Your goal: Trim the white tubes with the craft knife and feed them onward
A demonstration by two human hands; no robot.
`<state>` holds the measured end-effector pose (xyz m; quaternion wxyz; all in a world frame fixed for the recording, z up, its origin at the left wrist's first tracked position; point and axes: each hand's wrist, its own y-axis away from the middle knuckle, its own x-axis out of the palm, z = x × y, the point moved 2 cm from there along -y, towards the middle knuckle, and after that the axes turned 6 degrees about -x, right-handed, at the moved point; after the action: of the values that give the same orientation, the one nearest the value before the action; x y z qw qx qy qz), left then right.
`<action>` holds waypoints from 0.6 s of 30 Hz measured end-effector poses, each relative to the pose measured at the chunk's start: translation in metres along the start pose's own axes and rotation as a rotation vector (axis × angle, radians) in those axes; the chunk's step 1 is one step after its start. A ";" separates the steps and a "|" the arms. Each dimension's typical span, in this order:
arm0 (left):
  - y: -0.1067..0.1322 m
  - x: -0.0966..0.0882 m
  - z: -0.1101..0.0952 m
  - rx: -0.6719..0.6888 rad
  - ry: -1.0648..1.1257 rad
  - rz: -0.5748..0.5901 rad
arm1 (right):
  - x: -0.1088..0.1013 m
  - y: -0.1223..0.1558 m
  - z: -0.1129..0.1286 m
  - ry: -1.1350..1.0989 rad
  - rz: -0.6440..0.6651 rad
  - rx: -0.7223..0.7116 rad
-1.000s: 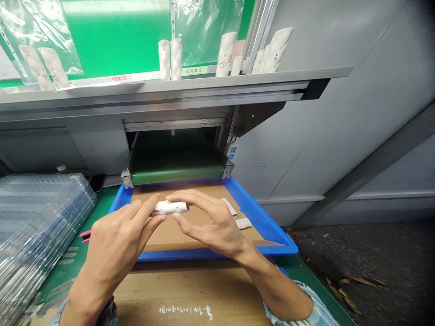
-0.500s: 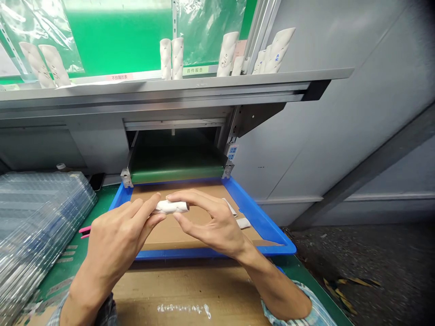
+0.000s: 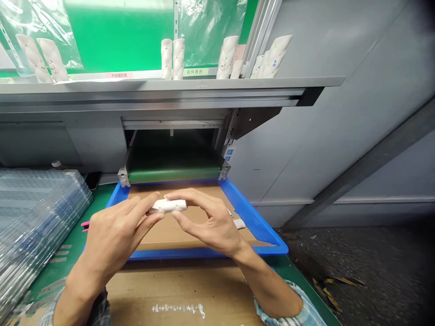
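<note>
White tube (image 3: pixel 169 206), blue tray (image 3: pixel 251 213), green conveyor belt (image 3: pixel 175 174), brown cardboard (image 3: pixel 190 285), blue-white plaid sleeve (image 3: pixel 295 312)

Left hand (image 3: pixel 112 228) is pinching, thumb (image 3: pixel 152 220) sitting under the index finger (image 3: pixel 147 204). Right hand (image 3: pixel 217 224) is kinda arching into a loose C, thumb below its index finger, fingertips (image 3: pixel 167 196) resting just beside the left's. Right forearm (image 3: pixel 270 285) is slanting back from those fingers.

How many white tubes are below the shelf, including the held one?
3: one held tube over the blue tray, one nearer tube inside that tray at its right side, and one mostly covered tube just beyond it. More may be hidden.
</note>
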<state>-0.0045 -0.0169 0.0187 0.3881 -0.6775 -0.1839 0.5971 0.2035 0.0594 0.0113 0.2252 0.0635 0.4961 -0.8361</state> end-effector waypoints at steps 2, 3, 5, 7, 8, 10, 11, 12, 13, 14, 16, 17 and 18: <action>-0.002 0.002 0.003 -0.072 0.191 0.042 | 0.000 0.000 -0.001 -0.031 -0.008 0.016; -0.003 0.003 0.004 -0.122 0.291 0.074 | -0.001 0.000 -0.002 -0.050 -0.009 0.021; -0.006 0.005 0.006 -0.230 0.463 0.138 | 0.000 -0.001 -0.003 -0.103 -0.002 0.017; -0.008 0.004 0.007 -0.330 0.577 0.174 | 0.000 -0.001 -0.004 -0.169 0.013 0.009; -0.009 0.004 0.008 -0.368 0.615 0.185 | 0.001 -0.001 -0.005 -0.199 0.019 0.009; -0.009 0.004 0.008 -0.416 0.666 0.199 | 0.002 0.000 -0.006 -0.250 0.026 0.030; -0.009 0.004 0.009 -0.427 0.679 0.196 | 0.003 0.000 -0.008 -0.274 0.029 0.054; -0.008 0.004 0.009 -0.433 0.688 0.187 | 0.003 0.001 -0.009 -0.300 0.031 0.087; -0.008 0.005 0.010 -0.434 0.695 0.172 | 0.004 0.001 -0.010 -0.330 0.032 0.123; -0.007 0.006 0.011 -0.435 0.702 0.158 | 0.004 0.001 -0.011 -0.358 0.032 0.157; -0.005 0.008 0.012 -0.438 0.714 0.142 | 0.005 0.001 -0.012 -0.389 0.020 0.194; -0.005 0.008 0.012 -0.439 0.717 0.147 | 0.004 0.001 -0.012 -0.388 0.013 0.194; -0.006 0.009 0.012 -0.437 0.723 0.156 | 0.004 0.001 -0.011 -0.382 0.005 0.187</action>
<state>-0.0131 -0.0035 0.0174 0.2286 -0.9213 -0.1066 0.2959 0.1989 0.0674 0.0034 0.3104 -0.0742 0.3646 -0.8747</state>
